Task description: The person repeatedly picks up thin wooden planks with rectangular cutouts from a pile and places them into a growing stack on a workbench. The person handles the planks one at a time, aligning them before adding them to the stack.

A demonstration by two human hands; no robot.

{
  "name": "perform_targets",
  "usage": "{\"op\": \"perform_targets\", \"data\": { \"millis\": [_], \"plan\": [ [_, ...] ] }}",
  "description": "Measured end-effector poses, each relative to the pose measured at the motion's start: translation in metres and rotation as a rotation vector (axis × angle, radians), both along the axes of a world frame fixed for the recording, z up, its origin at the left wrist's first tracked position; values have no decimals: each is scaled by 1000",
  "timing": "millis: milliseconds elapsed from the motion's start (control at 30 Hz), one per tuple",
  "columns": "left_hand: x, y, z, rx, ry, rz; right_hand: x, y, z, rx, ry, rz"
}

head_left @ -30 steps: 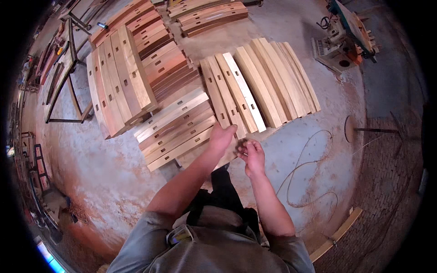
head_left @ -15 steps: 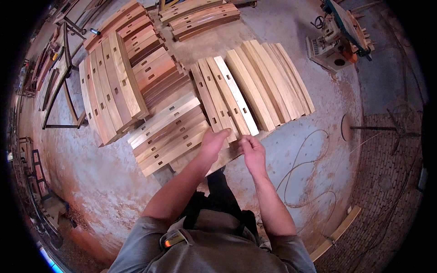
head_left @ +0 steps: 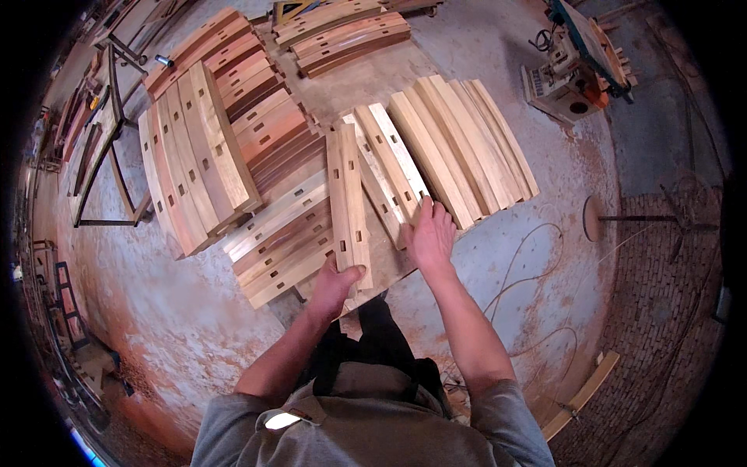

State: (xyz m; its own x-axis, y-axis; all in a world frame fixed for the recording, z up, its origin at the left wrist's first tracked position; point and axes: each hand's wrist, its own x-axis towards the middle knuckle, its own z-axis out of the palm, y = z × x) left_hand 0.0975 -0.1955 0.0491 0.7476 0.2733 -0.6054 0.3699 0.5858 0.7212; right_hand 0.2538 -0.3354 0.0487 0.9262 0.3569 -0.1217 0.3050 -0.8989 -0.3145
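Observation:
My left hand (head_left: 334, 284) is closed around the near end of two narrow, slotted wooden slats (head_left: 348, 218) that lie side by side. They rest at a slant against the stack to their left. My right hand (head_left: 432, 236) grips the near ends of the slotted slats (head_left: 387, 159) just to the right, its thumb on their left side and its fingers over the pale right one. A wedge-shaped gap separates the two groups, wider at the near end. Small rectangular slots run along the upper faces.
Curved unslotted planks (head_left: 459, 148) stand right of my hands. Slotted slats (head_left: 284, 241) lie crosswise at left, with a taller stack (head_left: 194, 148) and reddish pieces (head_left: 268, 121) beyond. A machine (head_left: 580, 78) stands far right; a cable (head_left: 506, 284) loops over the floor.
The two left slats have swung left and toward me with my left hand, widening a gap beside the others. My right hand has moved up and over the ends of the remaining slotted slats.

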Motion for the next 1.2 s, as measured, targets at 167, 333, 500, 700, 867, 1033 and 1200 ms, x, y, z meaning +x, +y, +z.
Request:
{"op": "perform_targets", "data": {
  "millis": [167, 333, 500, 700, 867, 1033, 1200],
  "plan": [
    [-15, 1, -10, 44, -22, -11, -5, -1, 6, 50, 139, -48],
    [-9, -8, -15, 27, 17, -16, -51, -9, 35, 229, 378, -112],
    [-6, -22, -26, -109, -99, -34, -83, -18, 25, 352, 391, -152],
    [-7, -29, -16, -243, -61, -7, -79, -26, 25, 701, 578, -289],
    [-3, -24, -4, -574, -30, 58, -79, -38, 4, 603, 483, -263],
    [-14, -20, -26, -697, -149, 37, -72, -48, 4, 786, 814, -357],
    [-9, -21, -12, -795, -232, 45, -75, -53, 4, 1206, 997, -468]
  ]
}}
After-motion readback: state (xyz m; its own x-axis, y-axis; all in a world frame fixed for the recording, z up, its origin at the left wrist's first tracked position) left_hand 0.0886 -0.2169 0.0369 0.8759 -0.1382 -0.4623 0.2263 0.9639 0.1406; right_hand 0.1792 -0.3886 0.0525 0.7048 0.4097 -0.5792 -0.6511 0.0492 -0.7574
